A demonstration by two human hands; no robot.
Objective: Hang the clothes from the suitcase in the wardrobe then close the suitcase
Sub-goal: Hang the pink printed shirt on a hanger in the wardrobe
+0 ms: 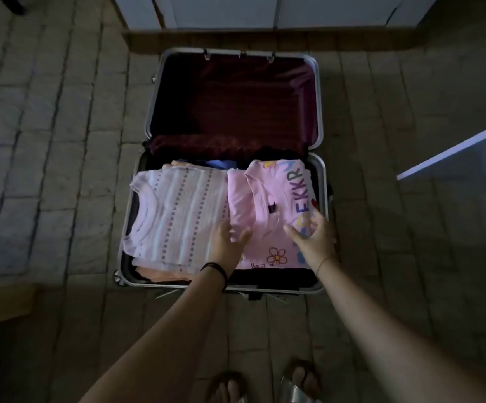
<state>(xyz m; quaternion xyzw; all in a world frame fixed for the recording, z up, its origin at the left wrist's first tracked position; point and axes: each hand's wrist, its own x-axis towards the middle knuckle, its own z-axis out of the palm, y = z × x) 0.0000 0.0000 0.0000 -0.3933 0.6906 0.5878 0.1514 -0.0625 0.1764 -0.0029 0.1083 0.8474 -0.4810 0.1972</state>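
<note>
Because the suitcase [321, 181] lies flat and wide open on the floor, its near half is yours to work from and its lid [236, 106], lined in dark red, holds nothing. Item, near half, right stack: a folded pink shirt [268, 199] with letters and a flower printed on it, lying on top and so likely the first to lift. Item, left stack: a pale striped top [175, 210] over an orange garment [160, 274], with something blue [221, 164] showing at the back edge. Your left hand [226, 242] and right hand [313, 237] flank the pink shirt's near end, fingers spread and loose, grasping nothing (blur hides whether they touch the cloth); held so, they look set to take it by both sides so the fold holds. Nothing appears hung yet. Item, surface: grey stone tiles [61, 141], dimly lit. Item, room: white wardrobe doors [221, 10] just beyond the lid, a white panel [454, 149] at the right, a wooden edge [0, 303] at the lower left, your sandalled feet [297, 382] below.
</note>
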